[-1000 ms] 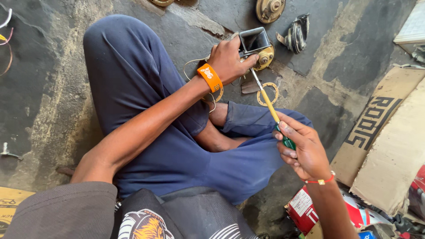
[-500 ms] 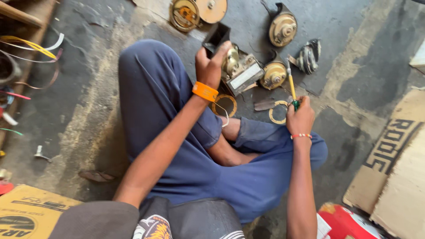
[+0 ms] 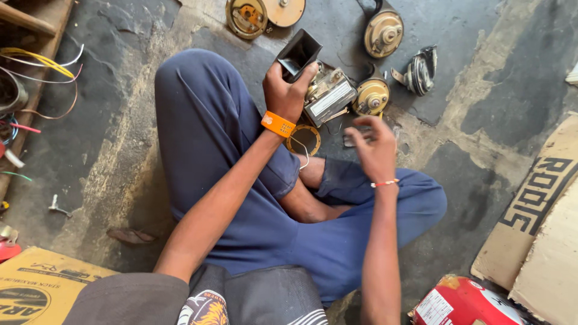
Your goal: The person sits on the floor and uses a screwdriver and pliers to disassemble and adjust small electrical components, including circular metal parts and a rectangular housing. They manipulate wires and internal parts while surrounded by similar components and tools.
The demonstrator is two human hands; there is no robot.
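The person sits cross-legged on the concrete floor [image 3: 120, 150] in dark blue trousers.

Left hand [image 3: 288, 90]: closed around a black open-topped housing [image 3: 299, 53], a small rectangular shell held above the left knee, at about 12 o'clock in the view. The opening of the housing tilts toward 1 o'clock. The interior is dark; whether anything lies inside cannot be told. An orange wristband [image 3: 277, 124] sits on the left wrist.

Right hand [image 3: 374, 147]: holds nothing, fingers loosely spread and curled, palm down, blurred. It hovers above the floor near the right knee, at about 4 o'clock of the left hand. A thin red-and-white bracelet [image 3: 384, 183] sits on the right wrist.

Parts on the floor:
- A metal unit with a pale flat face [image 3: 330, 96] lies just beside the left hand, at its 3 o'clock.
- A round brass-coloured horn body [image 3: 371, 96] lies touching or just beside that unit, at its 3 o'clock.
- A second round horn body [image 3: 383, 33] lies at 12 o'clock of the first.
- A dark finned part [image 3: 419, 71] lies at 3 o'clock of the horn bodies.
- Two round discs [image 3: 265, 13] lie at the upper edge, at 11 o'clock of the housing.
- A brass ring [image 3: 304, 139] lies below the left wrist.

Surroundings: loose coloured wires [image 3: 42, 66] at 9 o'clock; a cardboard sheet [image 3: 536, 198] at 4 o'clock; a red canister [image 3: 463, 301] at 5 o'clock.
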